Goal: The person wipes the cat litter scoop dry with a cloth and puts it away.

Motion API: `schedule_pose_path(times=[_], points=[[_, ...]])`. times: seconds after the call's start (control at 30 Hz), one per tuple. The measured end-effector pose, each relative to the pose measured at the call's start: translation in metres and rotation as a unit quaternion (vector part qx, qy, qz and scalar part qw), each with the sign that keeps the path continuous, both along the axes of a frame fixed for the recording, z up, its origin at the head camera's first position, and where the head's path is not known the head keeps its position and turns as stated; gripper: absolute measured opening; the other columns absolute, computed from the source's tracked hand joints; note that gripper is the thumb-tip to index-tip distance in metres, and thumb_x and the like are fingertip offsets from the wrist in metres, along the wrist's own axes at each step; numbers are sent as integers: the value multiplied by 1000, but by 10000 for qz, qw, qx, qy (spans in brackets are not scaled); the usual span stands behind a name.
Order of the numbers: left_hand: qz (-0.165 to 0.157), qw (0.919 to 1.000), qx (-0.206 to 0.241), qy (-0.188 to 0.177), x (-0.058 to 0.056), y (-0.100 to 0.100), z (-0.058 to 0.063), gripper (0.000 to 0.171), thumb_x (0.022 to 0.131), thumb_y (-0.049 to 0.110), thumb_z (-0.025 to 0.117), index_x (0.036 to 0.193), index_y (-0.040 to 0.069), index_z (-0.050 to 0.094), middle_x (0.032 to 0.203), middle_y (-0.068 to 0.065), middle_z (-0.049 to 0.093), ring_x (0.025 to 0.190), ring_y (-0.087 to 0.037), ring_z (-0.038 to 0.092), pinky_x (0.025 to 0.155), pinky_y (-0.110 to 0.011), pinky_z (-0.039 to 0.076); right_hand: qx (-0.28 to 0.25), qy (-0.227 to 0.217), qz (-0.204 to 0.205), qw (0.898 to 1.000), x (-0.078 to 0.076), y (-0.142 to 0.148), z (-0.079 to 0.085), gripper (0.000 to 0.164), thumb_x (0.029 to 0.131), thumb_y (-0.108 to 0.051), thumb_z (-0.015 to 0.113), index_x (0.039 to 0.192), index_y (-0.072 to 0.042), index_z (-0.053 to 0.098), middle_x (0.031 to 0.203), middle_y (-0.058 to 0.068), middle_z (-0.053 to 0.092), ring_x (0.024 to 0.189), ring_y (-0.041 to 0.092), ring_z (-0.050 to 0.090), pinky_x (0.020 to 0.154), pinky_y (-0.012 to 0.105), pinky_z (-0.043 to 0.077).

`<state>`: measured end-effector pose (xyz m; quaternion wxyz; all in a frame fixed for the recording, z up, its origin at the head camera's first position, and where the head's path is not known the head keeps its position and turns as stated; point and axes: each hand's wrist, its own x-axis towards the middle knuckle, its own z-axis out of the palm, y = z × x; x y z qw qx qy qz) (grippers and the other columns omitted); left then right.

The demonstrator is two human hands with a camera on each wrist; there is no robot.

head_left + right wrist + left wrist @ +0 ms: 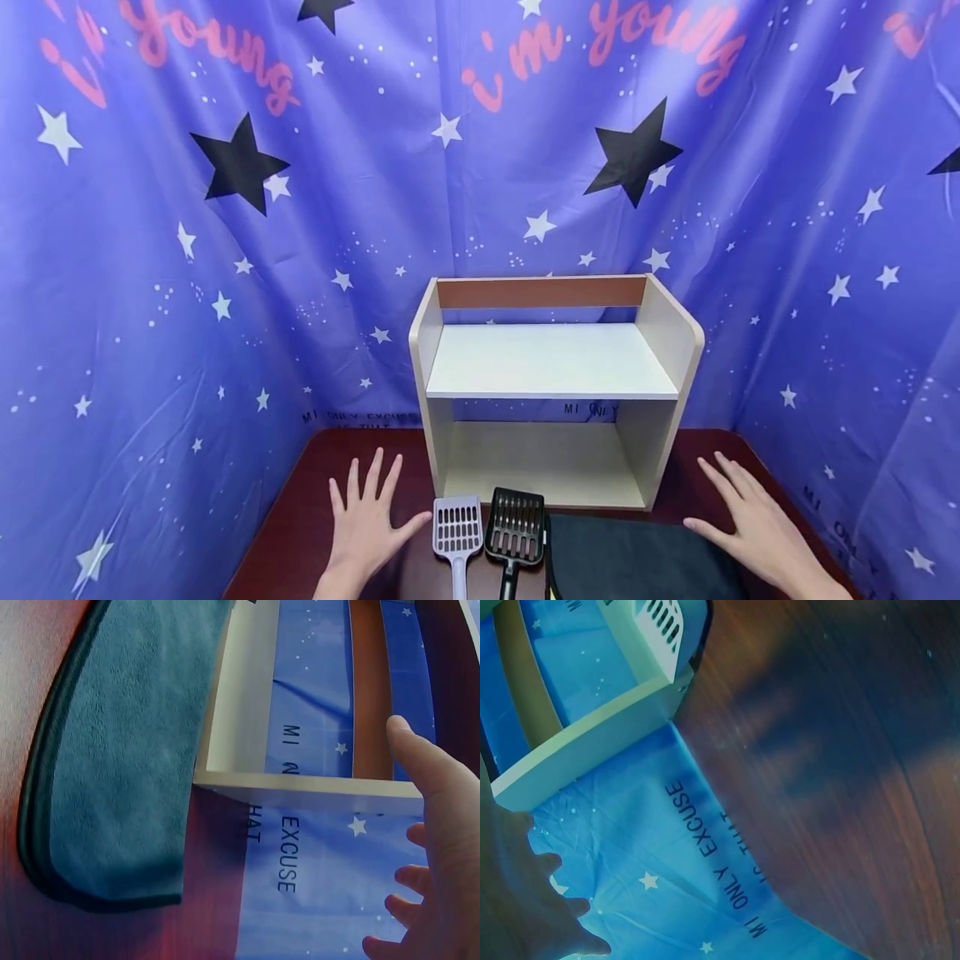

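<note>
My left hand point(365, 525) is spread over the left side of the table, holding nothing. Just right of its thumb lies a light purple slotted litter scoop point(458, 527). Beside that is a black slotted litter scoop point(516, 527), its handle running out of the head view's bottom edge. A folded dark green cloth point(637, 558) lies right of the black scoop. To the right of the cloth my right hand point(757, 525) hovers with fingers extended and nothing in it. In the right wrist view the cloth point(135, 765) shows a dark bound edge.
A white two-tier shelf point(551, 396) stands at the back of the dark red-brown table point(300, 533). Its tiers hold nothing visible. A blue-purple curtain point(360, 208) with stars and lettering surrounds the table at the back and both sides.
</note>
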<state>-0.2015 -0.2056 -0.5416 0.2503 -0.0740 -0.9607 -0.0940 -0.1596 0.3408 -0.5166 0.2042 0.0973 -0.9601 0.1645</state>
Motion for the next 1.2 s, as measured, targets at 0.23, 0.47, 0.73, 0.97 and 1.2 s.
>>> schedule_pose_path(times=[0.23,0.47,0.73,0.97,1.2], points=[[-73,9993,21,372,4,10,-10,96,69,75,68,148,24,46,155,-11,42,141,-47,32,108,-76,21,320,-115,-80,9994,-2,-8,-6,84,76,-57,78,140,-7,54,142,26,51,128,46,47,96,64,43],[-145,9992,13,366,11,19,-19,97,70,77,66,149,25,46,155,-10,44,141,-46,34,108,-75,23,354,33,-3,9994,2,-17,-16,78,73,-55,81,132,-9,61,132,21,61,122,41,56,91,58,47],[-105,9999,97,-58,18,32,-27,96,72,78,65,149,24,46,156,-9,42,142,-45,34,110,-74,24,303,-273,99,9991,0,-28,-23,74,76,-55,79,131,-8,63,128,19,64,118,41,60,91,61,51],[-132,9998,99,-148,25,43,-33,96,72,75,68,150,24,45,156,-9,43,141,-45,37,110,-74,25,330,172,201,9991,-4,-39,-28,66,72,-46,85,123,-9,68,123,16,67,114,36,63,90,56,51],[-181,9997,31,-150,31,52,-43,96,71,78,67,147,23,49,154,-8,45,139,-43,40,108,-72,30,275,-247,169,9992,-3,-46,-35,64,73,-47,83,121,-8,69,123,17,66,114,37,63,90,56,53]])
